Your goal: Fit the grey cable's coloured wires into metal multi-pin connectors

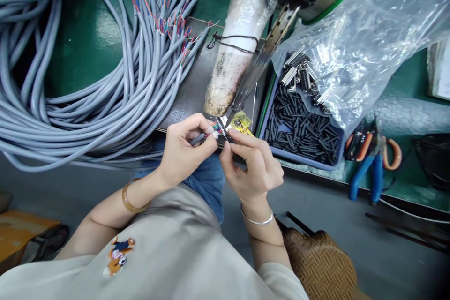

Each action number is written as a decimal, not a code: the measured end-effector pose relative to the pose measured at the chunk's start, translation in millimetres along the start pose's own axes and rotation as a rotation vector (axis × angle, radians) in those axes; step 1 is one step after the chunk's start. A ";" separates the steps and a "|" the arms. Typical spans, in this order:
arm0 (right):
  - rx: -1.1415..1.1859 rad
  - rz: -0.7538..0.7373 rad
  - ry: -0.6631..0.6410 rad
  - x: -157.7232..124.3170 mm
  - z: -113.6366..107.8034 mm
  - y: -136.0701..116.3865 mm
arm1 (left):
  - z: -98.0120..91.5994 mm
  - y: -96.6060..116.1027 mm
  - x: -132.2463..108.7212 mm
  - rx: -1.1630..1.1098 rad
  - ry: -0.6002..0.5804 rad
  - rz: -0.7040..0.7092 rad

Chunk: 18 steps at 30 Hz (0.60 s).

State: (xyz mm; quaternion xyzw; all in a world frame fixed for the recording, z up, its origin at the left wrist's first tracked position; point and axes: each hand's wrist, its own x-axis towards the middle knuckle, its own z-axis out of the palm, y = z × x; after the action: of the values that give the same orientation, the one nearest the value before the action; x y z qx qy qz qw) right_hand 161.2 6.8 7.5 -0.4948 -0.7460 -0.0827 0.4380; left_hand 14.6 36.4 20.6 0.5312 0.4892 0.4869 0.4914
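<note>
My left hand (186,147) pinches the end of a grey cable (198,139), whose thin coloured wires fan out past the fingertips. Those wires reach a small multi-pin connector (221,125) lying at the bench edge. On the other side, my right hand (251,161) has its fingers closed close beside the connector; whatever is between them is too small to make out. A soldering iron (260,56) comes down from above, its dark tip right by the connector's pins. A yellow label (241,123) lies just behind my right fingertips.
Many grey cables (140,89) with stripped ends lie across the left. Behind the connector hangs a plastic-wrapped white tube (230,65). Right of it, a blue bin (339,152) holds short black sleeves (298,126), metal connectors (302,72) and a clear bag (365,33). Blue-handled cutters (367,176) lie farther right.
</note>
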 end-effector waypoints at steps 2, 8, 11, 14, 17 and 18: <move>0.026 0.042 0.009 0.0 -2.9 0.5 | 0.4 -1.2 -2.3 0.000 -0.020 0.002; 0.033 0.239 -0.165 3.4 -24.1 -1.6 | -1.1 -1.3 -14.5 0.043 -0.143 0.106; 0.041 0.252 -0.264 4.1 -36.2 -3.5 | -7.0 -5.7 -22.8 0.067 -0.215 0.203; 0.081 0.266 -0.209 1.4 -42.9 -4.7 | -15.6 -11.3 -31.6 0.088 -0.191 0.233; 0.143 0.266 -0.151 -5.4 -40.1 -3.5 | -25.6 -11.6 -36.8 0.078 -0.175 0.177; 0.182 0.256 -0.128 -8.5 -36.9 -2.6 | -29.1 -10.2 -37.1 0.023 -0.217 0.092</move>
State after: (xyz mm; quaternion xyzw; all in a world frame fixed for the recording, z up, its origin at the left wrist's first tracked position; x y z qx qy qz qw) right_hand 181.3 -20.7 24.3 -0.5485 -0.7076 0.0733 0.4393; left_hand -16.6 1.1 10.3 0.6085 0.4138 0.4426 0.5125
